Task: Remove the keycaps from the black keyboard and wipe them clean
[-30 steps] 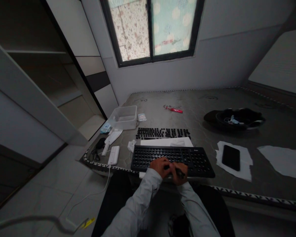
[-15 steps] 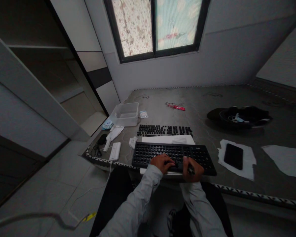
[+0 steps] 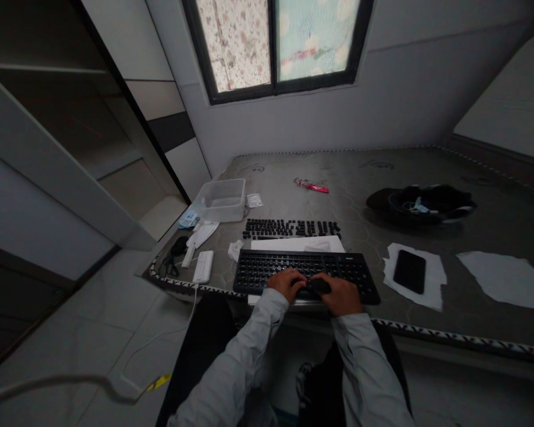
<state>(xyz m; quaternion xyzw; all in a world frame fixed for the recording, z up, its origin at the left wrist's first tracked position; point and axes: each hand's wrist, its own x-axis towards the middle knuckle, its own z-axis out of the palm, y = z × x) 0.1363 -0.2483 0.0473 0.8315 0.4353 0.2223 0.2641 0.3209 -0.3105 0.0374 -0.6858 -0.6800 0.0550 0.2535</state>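
Observation:
A black keyboard (image 3: 267,268) lies on the white board (image 3: 276,244), its keycaps removed over much of it. My left hand (image 3: 287,283) rests at its lower middle, thumb and fingers pinched together; whatever they grip is hidden. Beside it my right hand (image 3: 343,295) is closed around a small black rounded tool (image 3: 319,286), pointing left towards the left fingertips. The tool's tip cannot be made out. Loose black keycaps (image 3: 273,228) lie in rows beyond the keyboard.
Left of the keyboard are a white power bank (image 3: 203,267), a crumpled tissue (image 3: 235,250) and a clear plastic box (image 3: 225,201). To the right, a phone (image 3: 410,271) lies on white paper (image 3: 436,290). A dark cap (image 3: 385,200) and a red item (image 3: 314,187) lie farther back.
My right hand has turned from an upright fist to a lower grip, tilting the black tool towards my left hand. The left hand stays at the same part of the keyboard.

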